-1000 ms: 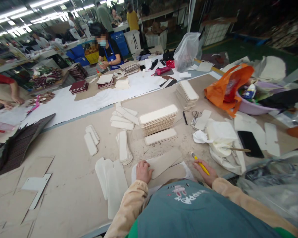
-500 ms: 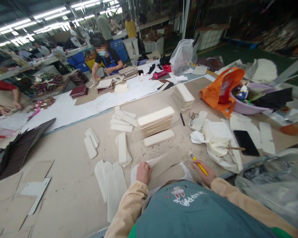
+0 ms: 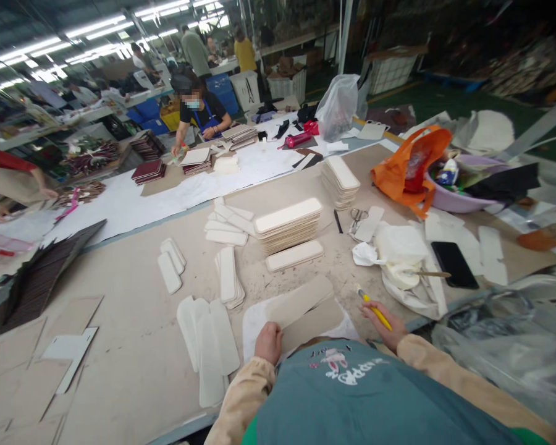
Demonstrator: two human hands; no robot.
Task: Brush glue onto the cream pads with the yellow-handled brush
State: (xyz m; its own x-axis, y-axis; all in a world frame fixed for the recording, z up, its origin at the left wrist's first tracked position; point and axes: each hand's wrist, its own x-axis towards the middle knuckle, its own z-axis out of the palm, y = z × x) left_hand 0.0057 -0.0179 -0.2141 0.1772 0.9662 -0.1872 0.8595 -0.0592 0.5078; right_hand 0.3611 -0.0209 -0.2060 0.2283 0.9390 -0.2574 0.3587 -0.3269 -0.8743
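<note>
Close to my apron, my left hand [image 3: 269, 342] is closed at the near edge of a beige strip [image 3: 301, 301] with rounded ends. The strip overlaps another beige piece [image 3: 322, 322], and both lie over a white sheet [image 3: 251, 327]. In my right hand [image 3: 391, 329] is a brush with a yellow handle [image 3: 377, 313], its pale tip pointing up and left over the table. Left of my left hand lie several loose off-white strips [image 3: 208, 346]. Beyond the sheet stand a tall stack of cream strips [image 3: 288, 225] and one low pile [image 3: 294, 256].
To the right are a white tub with a stick [image 3: 403, 247], a black phone [image 3: 454, 264], scissors [image 3: 358, 215] and a purple basin [image 3: 463, 196] beside an orange bag [image 3: 410, 167]. A co-worker [image 3: 199, 111] sits across the table. Dark stacked pieces [image 3: 50, 272] stand left.
My left hand has drawn a little toward my body, and more of the beige strip shows. My right hand keeps hold of the brush, nearly still. The view has shifted slightly.
</note>
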